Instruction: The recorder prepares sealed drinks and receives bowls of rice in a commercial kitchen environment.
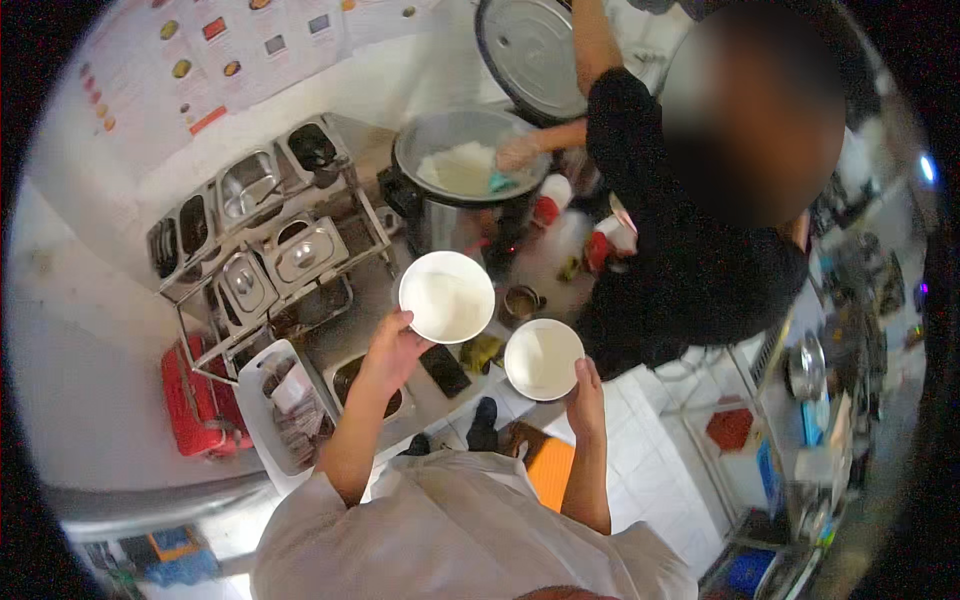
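Observation:
My left hand (394, 349) grips a round white bowl (447, 297) by its lower left rim. Something pale seems to cover its bottom, too blurred to name. A second, similar white bowl (544, 360) is held by its right side in my right hand (586, 397), lower and nearer to me. Its inside is white, and I cannot tell whether it holds anything. The bowls are apart, both openings facing up. Beyond them stands a large cooker (457, 217) with white rice (461, 169) in it. A co-worker's hand (521, 150) reaches into it with a teal utensil (501, 181).
The co-worker (690, 277), in black, stands at the right. A tilted metal lid (536, 60) is behind the cooker. At left, a rack (277, 281) carries metal food pans. A white bin (262, 409) of packets, a dark phone-like slab (445, 371) and a small cup (523, 301) lie nearby.

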The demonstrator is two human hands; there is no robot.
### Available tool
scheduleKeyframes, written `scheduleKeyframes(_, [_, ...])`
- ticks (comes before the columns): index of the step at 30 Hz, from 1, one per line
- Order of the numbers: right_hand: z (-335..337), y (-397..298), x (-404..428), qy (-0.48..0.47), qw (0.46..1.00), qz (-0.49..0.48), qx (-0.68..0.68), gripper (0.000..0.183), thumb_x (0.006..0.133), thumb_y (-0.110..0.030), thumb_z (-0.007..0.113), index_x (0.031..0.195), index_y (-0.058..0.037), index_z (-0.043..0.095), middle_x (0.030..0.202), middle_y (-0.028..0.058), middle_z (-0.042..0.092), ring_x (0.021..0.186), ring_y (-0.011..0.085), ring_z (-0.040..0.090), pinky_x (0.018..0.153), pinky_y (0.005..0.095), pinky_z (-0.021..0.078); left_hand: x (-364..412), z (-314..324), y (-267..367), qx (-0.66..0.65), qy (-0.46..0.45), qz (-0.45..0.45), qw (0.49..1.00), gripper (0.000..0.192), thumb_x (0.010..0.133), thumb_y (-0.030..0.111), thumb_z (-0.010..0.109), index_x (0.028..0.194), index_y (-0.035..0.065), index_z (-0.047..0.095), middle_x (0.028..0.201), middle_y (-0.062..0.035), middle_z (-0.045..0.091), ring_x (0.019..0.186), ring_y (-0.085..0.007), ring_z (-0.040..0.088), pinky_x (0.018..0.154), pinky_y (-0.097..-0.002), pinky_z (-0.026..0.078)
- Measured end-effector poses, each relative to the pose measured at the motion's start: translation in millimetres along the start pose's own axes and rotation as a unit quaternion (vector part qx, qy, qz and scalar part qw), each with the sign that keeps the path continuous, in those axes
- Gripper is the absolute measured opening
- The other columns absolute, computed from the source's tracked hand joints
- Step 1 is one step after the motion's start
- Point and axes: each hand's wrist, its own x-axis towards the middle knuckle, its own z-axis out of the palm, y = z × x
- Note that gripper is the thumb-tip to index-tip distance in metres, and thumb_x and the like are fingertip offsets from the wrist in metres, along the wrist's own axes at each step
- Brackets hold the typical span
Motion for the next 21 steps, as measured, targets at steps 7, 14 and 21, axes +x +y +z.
scheduleKeyframes(7, [17,-50,105,-0.082,0.996,0.007,-0.025,0.068,0.09,-0.035,0.071,0.143,-0.0039,0.042,0.135,0.013,0.053,0.124,0.0272,0.053,0.091,0.0428,0.0526,38,23,-2,0.002,0.096,0.041,0.995,0.058,0.087,0.03,0.065,0.135,0.0042,0.044,0.133,-0.0103,0.054,0.128,-0.0264,0.051,0.109,-0.0477,0.039])
scheduleKeyframes(14, [25,-69,137,-0.133,0.989,0.006,0.07,0.063,0.09,-0.032,0.068,0.143,-0.0111,0.042,0.136,0.0071,0.053,0.125,0.0252,0.053,0.096,0.0447,0.0478,72,41,0,0.004,0.122,0.049,0.991,0.051,0.087,0.032,0.065,0.129,0.0045,0.052,0.126,-0.0087,0.061,0.116,-0.0251,0.057,0.101,-0.0431,0.043])
scheduleKeyframes(21, [19,-63,120,-0.082,0.993,0.004,0.082,0.057,0.091,-0.035,0.068,0.138,-0.0116,0.046,0.134,0.0083,0.053,0.126,0.0264,0.052,0.097,0.0474,0.0495,88,52,21,0.004,0.117,0.023,0.993,0.051,0.088,0.032,0.061,0.129,0.0037,0.05,0.128,-0.0092,0.057,0.118,-0.0245,0.055,0.103,-0.0434,0.042])
